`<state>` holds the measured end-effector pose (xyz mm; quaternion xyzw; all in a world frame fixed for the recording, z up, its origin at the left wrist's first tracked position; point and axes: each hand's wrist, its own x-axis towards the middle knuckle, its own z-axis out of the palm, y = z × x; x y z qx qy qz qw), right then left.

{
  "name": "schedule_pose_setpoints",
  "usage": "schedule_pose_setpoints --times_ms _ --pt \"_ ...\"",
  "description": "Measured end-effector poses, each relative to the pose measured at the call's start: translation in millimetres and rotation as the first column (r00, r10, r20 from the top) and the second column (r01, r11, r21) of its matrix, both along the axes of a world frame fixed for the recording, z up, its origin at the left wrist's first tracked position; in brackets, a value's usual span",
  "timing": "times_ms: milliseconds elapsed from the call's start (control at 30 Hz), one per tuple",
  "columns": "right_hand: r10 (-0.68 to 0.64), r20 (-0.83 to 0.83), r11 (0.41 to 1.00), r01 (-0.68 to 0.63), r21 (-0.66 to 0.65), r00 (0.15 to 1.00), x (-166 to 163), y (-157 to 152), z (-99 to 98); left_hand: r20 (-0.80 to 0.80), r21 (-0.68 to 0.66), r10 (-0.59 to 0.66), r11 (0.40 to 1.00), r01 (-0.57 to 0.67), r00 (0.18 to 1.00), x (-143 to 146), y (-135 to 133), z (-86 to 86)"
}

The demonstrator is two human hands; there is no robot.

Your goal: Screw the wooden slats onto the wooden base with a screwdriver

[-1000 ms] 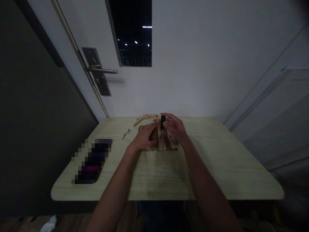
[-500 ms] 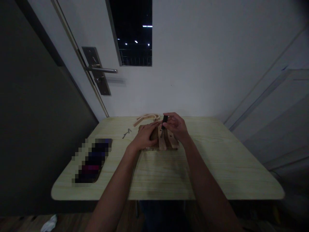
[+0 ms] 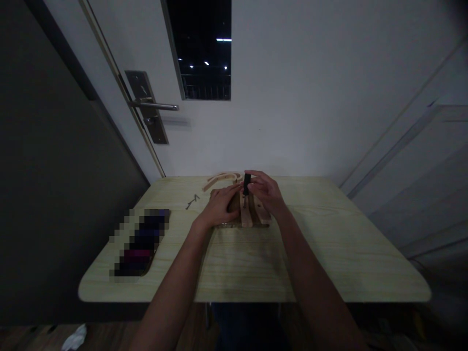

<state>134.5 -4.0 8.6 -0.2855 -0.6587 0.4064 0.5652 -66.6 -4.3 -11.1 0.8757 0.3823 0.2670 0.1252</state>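
Note:
My left hand [image 3: 218, 206] lies palm down on a brown wooden board [image 3: 234, 225], its fingers stretched forward and its thumb apart, against a pale wooden strip [image 3: 246, 217]. Between the fingertips of my right hand [image 3: 266, 192] is a small screwdriver with a black handle [image 3: 247, 184], held nearly upright. Its lower end meets a screw [image 3: 244, 202] standing in the strip; the exact contact is too small to make out. A second pale strip [image 3: 261, 212] with a dark hole lies on the board to the right, partly under my right hand.
Curved pale wooden pieces [image 3: 221, 178] lie behind my left hand. Several loose screws [image 3: 192, 201] are on the table [image 3: 329, 253] to the left. A blurred-out dark phone-like slab [image 3: 141, 243] lies further left. A white door with a metal handle [image 3: 155, 105] stands behind the table.
The screwdriver has tipped from a slant to nearly upright, its top moving slightly left with my right fingers. My left hand and the board stay in place.

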Motion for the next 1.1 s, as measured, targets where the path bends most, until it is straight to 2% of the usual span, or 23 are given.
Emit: schedule_pose_setpoints --times_ms 233,400,500,633,833,1100 --pt "-0.013 -0.018 1.000 0.013 -0.009 1.000 2.9 -1.0 1.6 -0.002 -0.012 0.004 1.000 -0.004 1.000 0.2 -0.7 1.2" --pt "-0.136 0.009 0.990 0.135 0.044 0.991 2.6 1.1 -1.3 -0.003 -0.015 0.005 1.000 -0.005 1.000 0.0 -0.8 1.4" --pt "-0.160 0.085 0.986 0.155 0.060 0.983 3.1 1.7 -2.4 0.000 -0.019 0.000 1.000 0.000 1.000 -0.1 -0.4 0.8" --pt "-0.099 0.136 0.993 0.090 0.073 0.986 2.2 -0.7 -0.6 -0.004 -0.012 -0.003 1.000 0.003 1.000 0.4 -0.4 1.4" --pt "0.043 0.066 0.998 -0.046 0.049 0.997 -1.6 -2.5 0.5 -0.025 -0.014 0.018 1.000 -0.018 1.000 0.7 -0.7 1.9" --pt "-0.125 0.078 0.992 0.122 0.044 0.989 -1.9 0.6 -3.9 -0.013 -0.012 0.002 1.000 -0.002 1.000 0.7 -1.3 2.5"
